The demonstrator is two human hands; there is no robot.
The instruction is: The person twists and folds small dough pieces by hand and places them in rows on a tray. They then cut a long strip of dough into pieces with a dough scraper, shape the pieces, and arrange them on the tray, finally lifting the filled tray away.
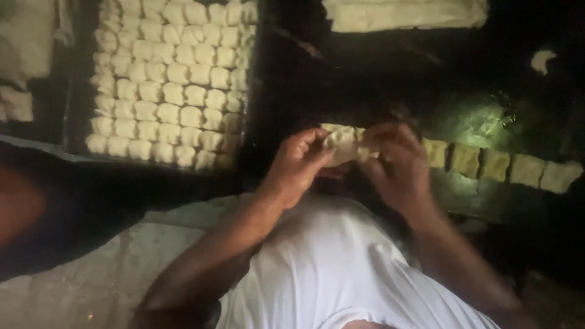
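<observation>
Both hands work one dough piece (342, 146), held up just in front of the dark worktop (390, 79) edge, above the person's white shirt (329, 274). Left hand (297, 163) has fingers curled with thumb and fingertips pinching the left side of the dough piece; right hand (396, 163) is closed over the right side, fingers pressed onto it, though motion blur hides exactly how the fingertips sit. Judging by the pose, the step in hand is shaping or folding this single piece between both hands, mid-way rather than finished, as its edges look uneven. On the worktop to the right of the dough piece runs a row of cut dough squares (493, 164), side by side, still unshaped by the look of them. On the worktop to the left of the dough piece sits a dark tray (76, 116) packed with rows of shaped dough balls (173, 85), nearly full, with only a little space near its lower right corner. At the far edge of the worktop lies a large dough slab (405, 13), and a small dough scrap (541, 60) lies alone near the right end. Next move likely calls for closing the piece with even finger pressure, then a free spot on the tray; room there looks tight.
</observation>
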